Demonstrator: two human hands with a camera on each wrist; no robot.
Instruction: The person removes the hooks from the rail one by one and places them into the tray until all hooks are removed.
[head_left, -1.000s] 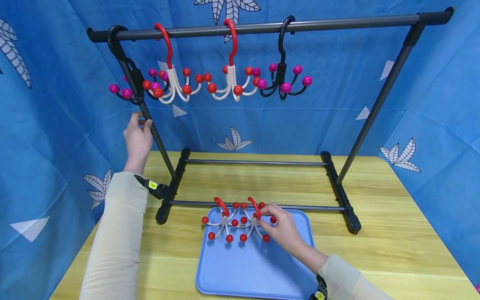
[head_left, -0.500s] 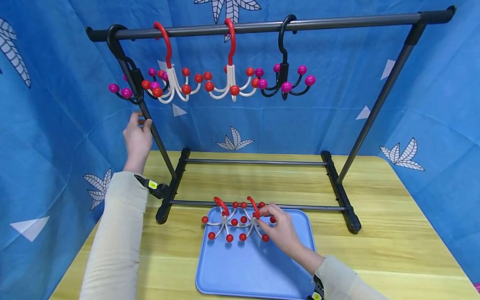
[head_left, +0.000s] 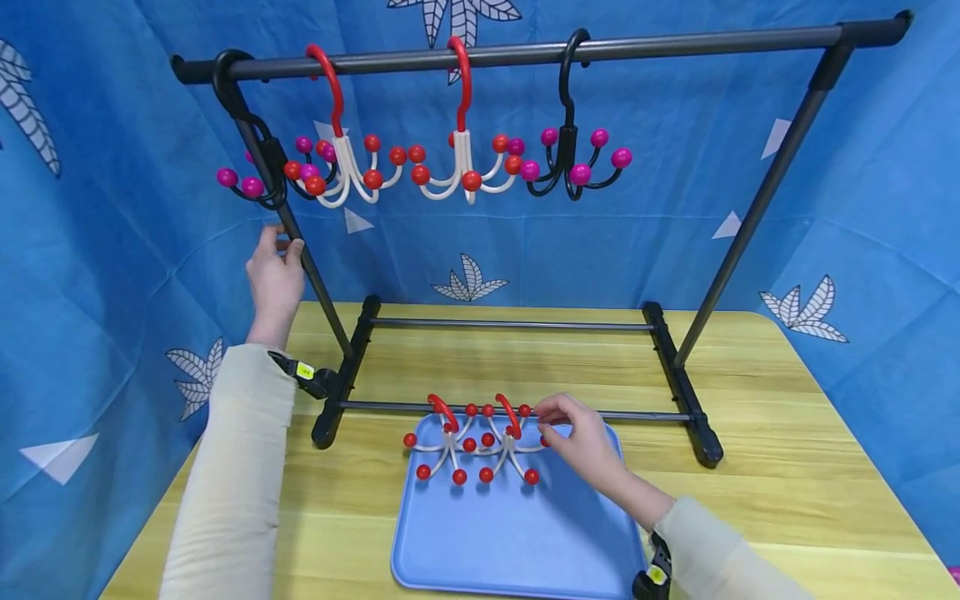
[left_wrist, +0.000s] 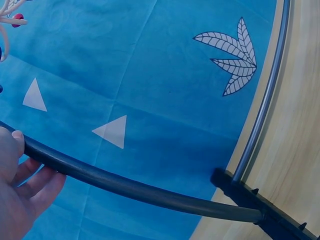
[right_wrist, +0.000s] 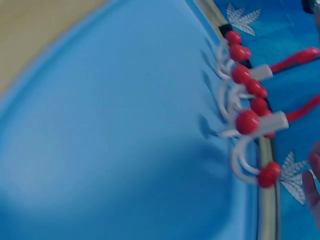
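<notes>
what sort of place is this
Probably a staged tabletop setup: patterned blue cloth hangs behind and along both sides of a wood-look table, with a dark rack and a blue tray on it.

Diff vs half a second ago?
The right hand has come away from the red hook of the right tray hanger, shifting right and leaving a gap. The black hanger at the right of the hanging row has swayed slightly. Unchanged: left hand gripping the left post; both tray hangers in place.
</notes>
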